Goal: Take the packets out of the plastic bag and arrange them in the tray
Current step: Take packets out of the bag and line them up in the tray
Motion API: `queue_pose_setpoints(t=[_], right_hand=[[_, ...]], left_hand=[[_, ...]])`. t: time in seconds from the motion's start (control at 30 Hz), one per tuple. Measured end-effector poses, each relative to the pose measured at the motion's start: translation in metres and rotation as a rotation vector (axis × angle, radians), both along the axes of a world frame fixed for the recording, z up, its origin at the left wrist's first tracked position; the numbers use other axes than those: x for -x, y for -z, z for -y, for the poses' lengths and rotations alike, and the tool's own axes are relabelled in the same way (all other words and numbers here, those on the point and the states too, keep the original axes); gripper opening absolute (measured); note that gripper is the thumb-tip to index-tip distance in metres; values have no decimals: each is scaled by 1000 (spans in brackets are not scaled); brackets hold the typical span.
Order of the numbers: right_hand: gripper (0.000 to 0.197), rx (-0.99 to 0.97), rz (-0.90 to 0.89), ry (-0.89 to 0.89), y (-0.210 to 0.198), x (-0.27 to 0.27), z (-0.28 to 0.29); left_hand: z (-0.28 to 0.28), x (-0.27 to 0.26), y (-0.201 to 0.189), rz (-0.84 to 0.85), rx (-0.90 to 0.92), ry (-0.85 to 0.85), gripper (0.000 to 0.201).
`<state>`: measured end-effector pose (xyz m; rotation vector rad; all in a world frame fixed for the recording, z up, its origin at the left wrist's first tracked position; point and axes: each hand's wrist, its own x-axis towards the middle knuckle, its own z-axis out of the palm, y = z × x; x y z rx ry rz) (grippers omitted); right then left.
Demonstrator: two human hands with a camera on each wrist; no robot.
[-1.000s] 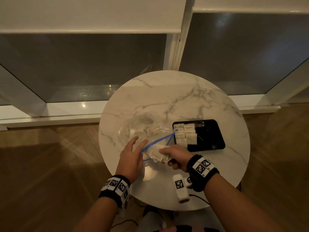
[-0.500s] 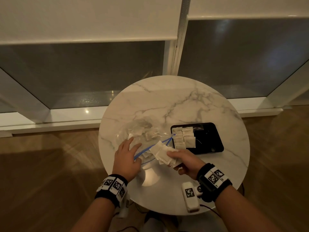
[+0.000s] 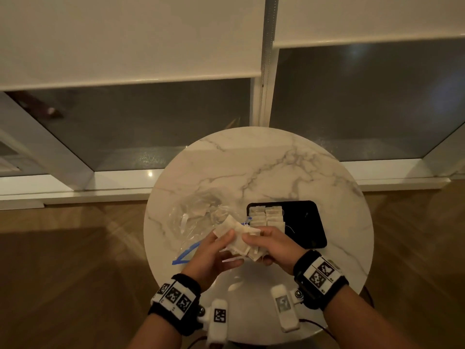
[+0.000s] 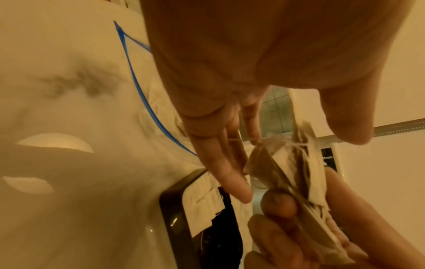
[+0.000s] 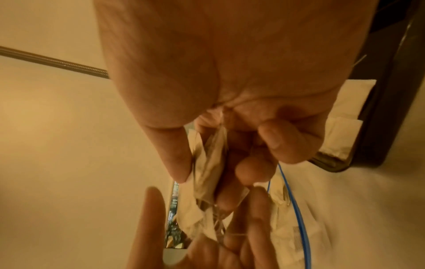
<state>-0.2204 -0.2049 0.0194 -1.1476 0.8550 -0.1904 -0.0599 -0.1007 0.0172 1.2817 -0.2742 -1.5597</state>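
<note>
A bundle of white packets [image 3: 236,238] is gripped in my right hand [image 3: 254,241] above the front of the round marble table [image 3: 264,167]. In the right wrist view the thumb and curled fingers [image 5: 285,145] clamp the bundle [image 5: 207,163]. My left hand [image 3: 224,244] meets the bundle's left end with straight fingers [image 4: 225,163], and a thin thread lies across them. The clear plastic bag [image 3: 198,217] with a blue zip [image 4: 142,94] lies on the table to the left, with more packets inside. The black tray [image 3: 304,222] on the right holds rows of packets [image 3: 266,217] in its left part.
The tray's right half [image 3: 307,230] is bare black. Behind the table stand a window sill [image 3: 75,187] and lowered blinds [image 3: 125,41]. Wooden floor [image 3: 63,260] surrounds the small table, whose front edge is near my wrists.
My right hand drew the bundle of packets out of the bag and lifted it toward the middle. My left hand left the bag's mouth and came up to the bundle.
</note>
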Motion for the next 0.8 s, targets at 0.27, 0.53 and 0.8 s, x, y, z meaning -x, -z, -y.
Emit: queue_pose_setpoints(t=[0.27, 0.53, 0.8], right_hand=[[5, 236, 56, -83, -10, 24, 21], [43, 170, 33, -98, -10, 42, 38], [42, 176, -27, -51, -6, 51, 47]], left_hand=[[24, 39, -7, 65, 65, -78, 32], [29, 46, -5, 44, 79, -165, 26], [23, 43, 4, 9, 73, -287, 33]])
